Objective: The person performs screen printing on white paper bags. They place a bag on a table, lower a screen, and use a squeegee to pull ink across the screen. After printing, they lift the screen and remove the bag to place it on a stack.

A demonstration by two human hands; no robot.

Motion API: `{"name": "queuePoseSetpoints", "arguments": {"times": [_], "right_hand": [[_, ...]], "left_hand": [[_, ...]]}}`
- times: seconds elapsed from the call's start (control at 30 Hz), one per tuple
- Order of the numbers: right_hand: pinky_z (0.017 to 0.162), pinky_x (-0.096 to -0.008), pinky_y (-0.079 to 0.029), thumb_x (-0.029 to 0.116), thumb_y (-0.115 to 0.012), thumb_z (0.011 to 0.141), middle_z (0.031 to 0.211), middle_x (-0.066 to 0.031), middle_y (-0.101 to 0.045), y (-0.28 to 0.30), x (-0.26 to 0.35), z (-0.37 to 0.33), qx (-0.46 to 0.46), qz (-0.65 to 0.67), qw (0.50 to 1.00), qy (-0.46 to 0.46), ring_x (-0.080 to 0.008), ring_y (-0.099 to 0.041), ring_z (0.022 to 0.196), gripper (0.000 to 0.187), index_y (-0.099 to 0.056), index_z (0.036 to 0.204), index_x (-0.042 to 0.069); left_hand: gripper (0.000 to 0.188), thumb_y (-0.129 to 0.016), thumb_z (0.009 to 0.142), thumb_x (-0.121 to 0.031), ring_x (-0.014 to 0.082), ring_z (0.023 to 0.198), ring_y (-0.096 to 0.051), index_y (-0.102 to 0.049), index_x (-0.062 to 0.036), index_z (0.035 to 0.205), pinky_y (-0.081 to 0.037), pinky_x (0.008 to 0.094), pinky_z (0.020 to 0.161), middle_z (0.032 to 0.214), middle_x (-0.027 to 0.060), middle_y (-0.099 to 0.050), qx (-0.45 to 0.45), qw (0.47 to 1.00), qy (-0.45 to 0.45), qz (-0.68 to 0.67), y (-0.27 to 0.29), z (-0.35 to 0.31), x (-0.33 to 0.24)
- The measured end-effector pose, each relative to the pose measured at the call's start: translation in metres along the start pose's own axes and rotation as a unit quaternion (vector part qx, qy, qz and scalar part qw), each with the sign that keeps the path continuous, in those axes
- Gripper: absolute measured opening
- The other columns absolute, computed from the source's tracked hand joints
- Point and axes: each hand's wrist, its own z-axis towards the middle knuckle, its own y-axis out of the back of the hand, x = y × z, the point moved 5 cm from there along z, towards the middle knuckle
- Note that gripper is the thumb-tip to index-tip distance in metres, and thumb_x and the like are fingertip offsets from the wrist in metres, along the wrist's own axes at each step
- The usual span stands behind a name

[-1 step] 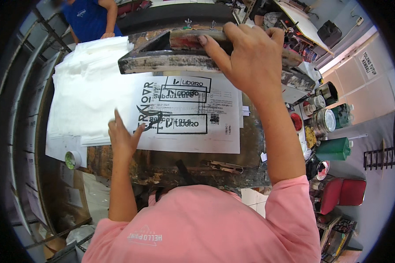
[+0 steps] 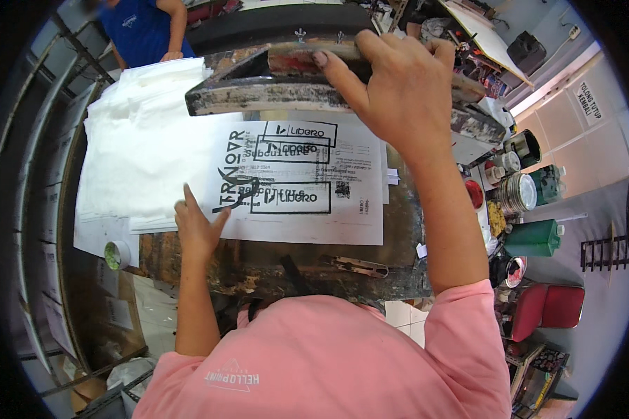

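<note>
My right hand (image 2: 405, 91) is closed round the near side of a raised screen printing frame (image 2: 265, 103), smeared with dark and pale ink. Its thumb presses a squeegee (image 2: 293, 61) with a red-stained handle that lies inside the frame. Below the frame, flat on the worktable (image 2: 279, 279), lies a white sheet (image 2: 356, 227) with overlapping black lettering, boxed logos and a small square code. My left hand (image 2: 201, 227) is held at the sheet's left edge with thumb and forefinger spread, nothing in it. Whether it touches the paper I cannot tell.
A tall pile of white sheets (image 2: 147, 140) stands at the left, with a tape roll (image 2: 117, 254) near it. A box cutter (image 2: 356, 265) lies at the front edge. Ink tubs (image 2: 517, 192) and a green jug (image 2: 534, 237) line the right. A person (image 2: 143, 28) in blue stands far left.
My left hand has drawn slightly toward me, its fingers lower over the paper. The frame in my right hand has risen a little.
</note>
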Motion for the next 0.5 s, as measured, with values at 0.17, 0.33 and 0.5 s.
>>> {"name": "queuePoseSetpoints", "arguments": {"times": [0.17, 0.33, 0.5], "right_hand": [[0.080, -0.0469, -0.039, 0.060, -0.065, 0.100, 0.076, -0.0086, -0.071, -0.001, -0.005, 0.015, 0.006, -0.012, 1.000, 0.015, -0.0289, -0.069, 0.073, 0.055, -0.070, 0.080, 0.009], [0.088, -0.0487, -0.042, 0.061, -0.064, 0.101, 0.080, -0.0103, -0.073, -0.001, -0.004, 0.007, 0.046, 0.008, 0.998, -0.029, -0.0312, -0.071, 0.081, 0.056, -0.072, 0.085, 0.008], [0.094, -0.0502, -0.044, 0.059, -0.062, 0.104, 0.098, -0.0154, -0.076, 0.000, -0.011, 0.010, 0.044, -0.011, 0.999, -0.005, -0.0320, -0.072, 0.094, 0.055, -0.076, 0.104, 0.006]], "left_hand": [[0.111, -0.097, 0.073, -0.031, 0.0456, 0.126, -0.063, -0.039, 0.0074, 0.159, -0.054, 0.0515, 0.104, 0.131, 0.0312, -0.062, 0.060, 0.996, 0.061, -0.031, -0.032, -0.001, 0.046], [0.078, -0.092, 0.080, -0.031, 0.0426, 0.122, -0.067, -0.062, 0.0071, 0.140, -0.054, 0.0502, 0.105, 0.125, 0.0274, -0.072, 0.047, 0.996, 0.059, -0.048, -0.030, -0.001, 0.028], [0.037, -0.071, 0.104, -0.022, 0.0206, 0.093, -0.070, -0.073, 0.0095, 0.123, -0.055, 0.0369, 0.086, 0.105, 0.0159, -0.079, -0.107, 0.924, 0.005, -0.367, 0.014, -0.012, 0.041]]}}
